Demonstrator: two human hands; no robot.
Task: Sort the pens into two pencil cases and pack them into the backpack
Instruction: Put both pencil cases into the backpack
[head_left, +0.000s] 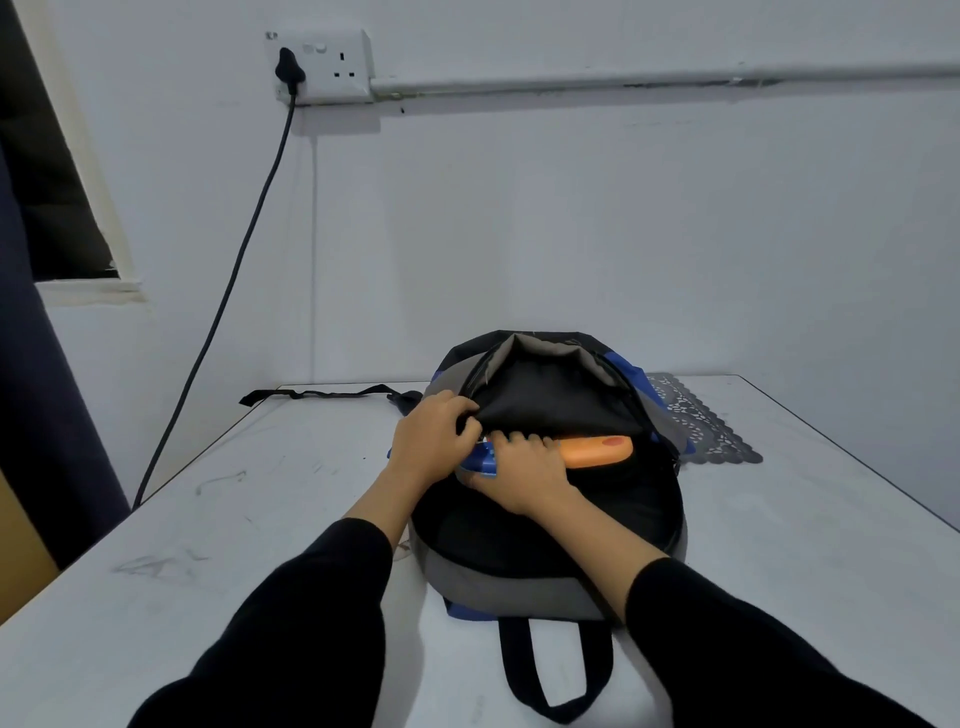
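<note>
- A grey, black and blue cloth backpack (519, 584) lies flat on a white table (260, 519) with scuff marks.
- The backpack is unzipped and its mouth is wide open.
- The left hand (434, 441) curls its fingers around the edge of the black top flap (550, 400) and holds it up.
- The right hand (524, 475) holds a flat blue pencil case (478, 461) at the left side of the opening, with fingers on top and the thumb under it.
- The blue pencil case is partly in the backpack, and one end sticks out by the left hand.
- A long orange pencil case (597, 449) lies inside the backpack, under the flap, just to the right of the right hand's fingers.
- Both arms wear black sleeves (291, 623).
- A black carry loop (514, 660) on the backpack lies on the table near the person.
- A thin black strap (322, 394) stretches along the far left edge of the table.
- A dark lace mat (711, 431) sits on the table behind the backpack, to the right.
- On the wall is a white socket (332, 62) with a black plug (289, 67) in it.
- A black cable (234, 280) hangs down from the plug, past the left of the table.
</note>
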